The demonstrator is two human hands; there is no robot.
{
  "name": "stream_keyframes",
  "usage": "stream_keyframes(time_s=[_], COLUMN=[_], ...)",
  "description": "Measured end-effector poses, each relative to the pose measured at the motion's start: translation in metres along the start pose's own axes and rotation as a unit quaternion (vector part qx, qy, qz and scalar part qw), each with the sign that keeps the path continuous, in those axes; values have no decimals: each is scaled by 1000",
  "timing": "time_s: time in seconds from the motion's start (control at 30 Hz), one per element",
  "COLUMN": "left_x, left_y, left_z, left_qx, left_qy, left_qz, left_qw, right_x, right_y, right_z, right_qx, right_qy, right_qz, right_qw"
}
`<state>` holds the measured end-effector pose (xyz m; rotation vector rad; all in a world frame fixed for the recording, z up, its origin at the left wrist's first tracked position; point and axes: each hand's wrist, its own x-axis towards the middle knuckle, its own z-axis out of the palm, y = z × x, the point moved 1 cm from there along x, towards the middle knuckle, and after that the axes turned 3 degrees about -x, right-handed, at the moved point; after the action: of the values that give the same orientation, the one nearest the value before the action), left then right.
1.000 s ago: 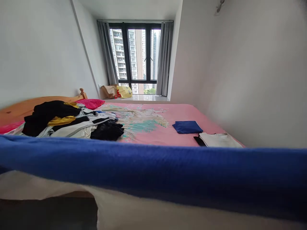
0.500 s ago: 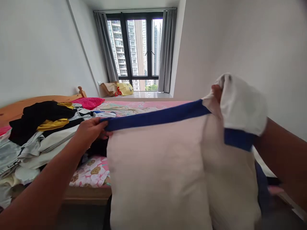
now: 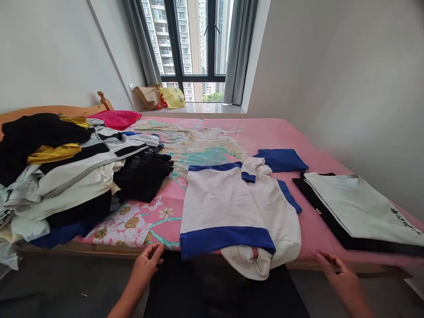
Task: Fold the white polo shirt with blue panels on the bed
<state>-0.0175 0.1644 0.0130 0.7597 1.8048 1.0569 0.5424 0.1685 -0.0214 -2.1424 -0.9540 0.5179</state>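
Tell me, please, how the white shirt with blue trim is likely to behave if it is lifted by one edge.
The white shirt with blue trim would probably go limp: it lies flat and crumples over the bed edge. It looks light. It likely won't slide on the sheet.

White shirt with blue bands [image 3: 228,207] lies flat on the pink bed, hem overhanging, apparently face-down.

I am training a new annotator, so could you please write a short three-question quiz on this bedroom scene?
1. True or false: the left hand grips the white shirt.
2. What lies right of the white shirt? A) black-and-white folded stack B) red pillow C) clothes pile
3. What colour is the folded cloth beyond the shirt?

Key: 1 false, both it and the right hand are off the shirt, open; 2 A; 3 blue.
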Motion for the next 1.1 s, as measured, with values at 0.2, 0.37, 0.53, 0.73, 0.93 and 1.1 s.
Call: stream_keyframes(time_s=[0.2,0.37,0.53,0.73,0.93,1.1], left_x=[-28,-31,-33,-25,-17,-5], left_y=[-4,18,37,39,10,-11], left_z=[53,76,63,56,42,31], left_qx=[-12,-36,-171,-264,-225,-173], left_qy=[-54,-104,-99,-64,-27,-44], left_qz=[-87,-50,-56,-85,-102,-122], left_qw=[995,993,979,959,969,976], right_x=[-85,-92,-92,-98,-66,-23], right_y=[-4,-36,-46,-69,-38,2], right_z=[43,75,71,50,13,-13], right_qx=[155,234,304,492,283,-11], right_qy=[-167,-256,-238,-132,-130,-117], right_qz=[61,19,86,121,32,-5], right_qw=[972,938,918,852,950,993])
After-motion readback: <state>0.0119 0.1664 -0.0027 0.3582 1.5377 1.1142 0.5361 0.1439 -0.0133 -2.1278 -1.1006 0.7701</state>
